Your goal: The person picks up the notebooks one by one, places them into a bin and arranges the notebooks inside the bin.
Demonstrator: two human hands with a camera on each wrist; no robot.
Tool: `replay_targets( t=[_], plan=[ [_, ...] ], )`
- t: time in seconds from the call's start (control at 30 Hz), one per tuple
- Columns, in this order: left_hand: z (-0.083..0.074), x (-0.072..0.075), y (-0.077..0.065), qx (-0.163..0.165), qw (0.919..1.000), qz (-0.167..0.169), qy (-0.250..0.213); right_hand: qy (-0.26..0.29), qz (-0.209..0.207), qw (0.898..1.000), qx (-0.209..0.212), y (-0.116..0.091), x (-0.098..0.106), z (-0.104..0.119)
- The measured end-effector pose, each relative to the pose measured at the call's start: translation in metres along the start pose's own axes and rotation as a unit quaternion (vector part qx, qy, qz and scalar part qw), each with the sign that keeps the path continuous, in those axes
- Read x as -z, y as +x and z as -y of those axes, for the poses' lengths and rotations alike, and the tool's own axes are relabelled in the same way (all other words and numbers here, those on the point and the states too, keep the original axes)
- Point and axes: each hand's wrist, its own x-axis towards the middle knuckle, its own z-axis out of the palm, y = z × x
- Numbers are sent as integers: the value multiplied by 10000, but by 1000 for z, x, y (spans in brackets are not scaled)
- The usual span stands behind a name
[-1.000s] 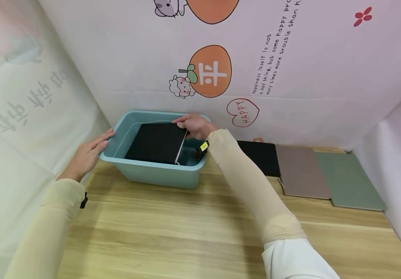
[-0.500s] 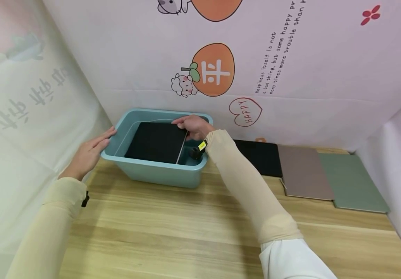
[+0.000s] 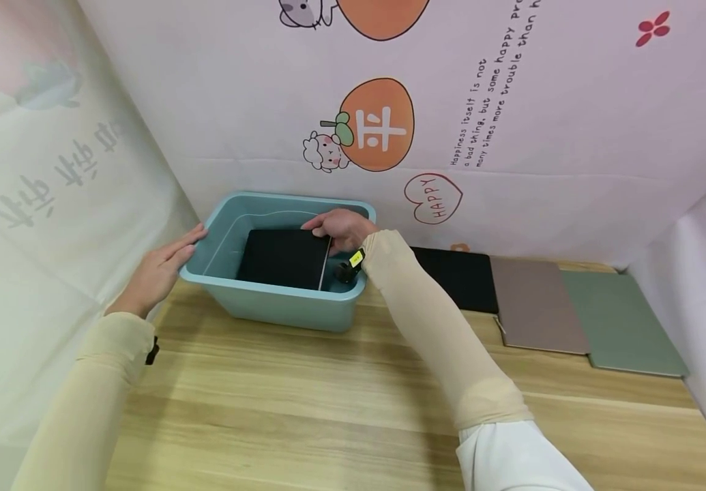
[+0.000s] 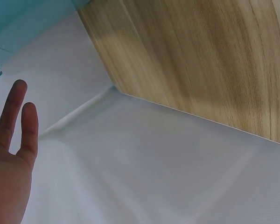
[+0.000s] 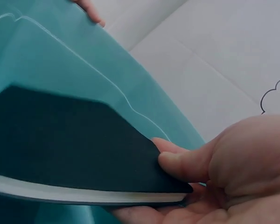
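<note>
A black notebook [image 3: 285, 258] lies inside a blue plastic tub [image 3: 279, 310], its pale page edges facing right. My right hand [image 3: 346, 230] pinches its far right corner, thumb on the cover and fingers underneath, as the right wrist view shows up close on the notebook [image 5: 79, 144]. The notebook's near edge is hidden behind the tub's front wall. My left hand [image 3: 155, 273] rests with straight fingers on the tub's left rim. In the left wrist view that hand [image 4: 11, 158] shows two extended fingers.
To the right of the tub, a black notebook [image 3: 460, 279], a brownish-mauve notebook [image 3: 537, 303] and a green notebook [image 3: 623, 320] lie side by side on the wooden table [image 3: 328, 402]. White printed cloth [image 3: 236, 95] hangs at the back and sides.
The notebook in my right hand has sunk lower into the tub and shifted slightly right. My left hand stays on the rim.
</note>
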Motion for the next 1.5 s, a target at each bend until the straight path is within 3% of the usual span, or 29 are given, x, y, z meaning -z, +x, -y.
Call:
replay_targets(
  t=[0.2, 0.4, 0.53, 0.73, 0.97, 1.5],
  plan=[
    [1, 0, 0, -7, 10000, 1, -5, -164, 241, 9994, -160, 1, -2, -2],
    [1, 0, 1, -49, 10000, -3, -3, -548, 133, 9982, -189, 1, -1, -2],
    [1, 0, 1, -63, 10000, -8, 30, -1027, 15, 9947, -63, 1, 1, -1],
    [0, 1, 1, -47, 10000, -20, 81, -1269, 65, 9918, 161, -2, 2, 0],
    [-2, 0, 1, -50, 9999, -63, 125, -1956, 84, 9805, 185, -2, 0, -1],
    [-1, -1, 0, -37, 9999, -44, 107, -2812, -48, 9589, 365, -25, -9, 14]
  ],
)
